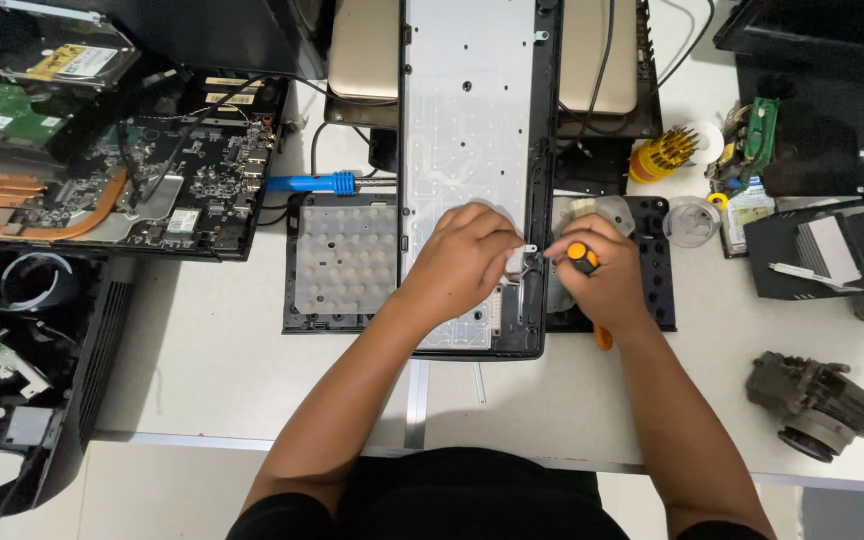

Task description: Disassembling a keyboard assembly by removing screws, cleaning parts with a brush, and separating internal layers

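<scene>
At the far left I see a black circuit board with curved copper heat pipes (102, 195) lying on the white tabletop (212, 380), with a green circuit card (2, 110) above it at the edge. Just right of the board lies a blue-handled tool (312, 183), pointing toward the centre. Below that tool sits a black tray holding a grey rubber dome sheet (342, 260), touching the left side of the long opened keyboard shell with a silvery inner plate (472, 120), which runs away from me down the middle of the table.

My left hand (462, 262) rests on the near part of that plate, fingers curled close together, the fingertips (512, 262) pinching a small white piece at the shell's right edge. My right hand (607, 280) is just beside it, nearly touching, fingers wrapped tight around an orange-and-black screwdriver handle (580, 257) whose tip points at the same spot; the tip itself is hidden. Under this hand lies a second black tray (657, 270).

Further right stand an orange holder of yellow screwdriver bits (662, 152), a clear round lid (690, 220) and, near the table's front right, a grey finned metal part (817, 400).
</scene>
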